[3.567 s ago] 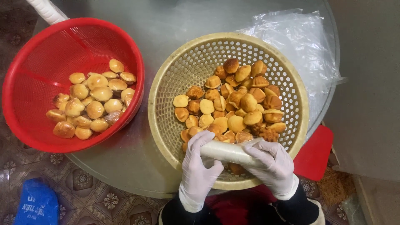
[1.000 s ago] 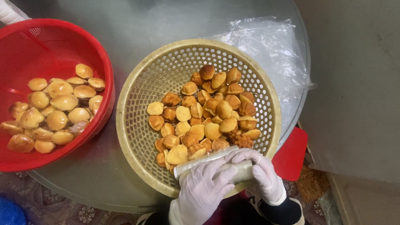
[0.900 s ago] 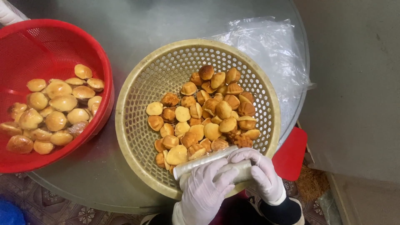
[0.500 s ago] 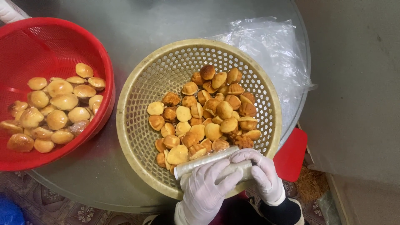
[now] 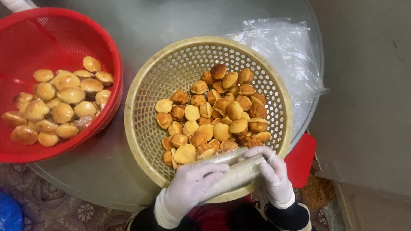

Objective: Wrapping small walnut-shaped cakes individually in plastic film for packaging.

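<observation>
At the near edge of the round table [image 5: 171, 25], two white-gloved hands are gripping one pale roll of wrapped plastic [image 5: 233, 173]. The left hand [image 5: 190, 188] is curling its fingers over the roll's near-left end, and the right hand [image 5: 269, 169] is closing around its right end. The roll is lying across the near rim of the tan perforated basket [image 5: 145, 115], just touching the nearest of the small golden-brown cakes [image 5: 214, 115] that are piling in the basket's right half; the left half of its floor is showing bare. Left of it, the red basket [image 5: 98, 38] is sitting rim to rim with the tan one, holding paler cakes [image 5: 60, 107] and running out of view at the left. Clear plastic bags [image 5: 291, 55] are lying at the far right, overhanging the table edge. A strip of grey tabletop is staying open along the far side. Below the table, patterned floor tiles [image 5: 64, 209] and a red stool corner [image 5: 302, 158] are showing.
</observation>
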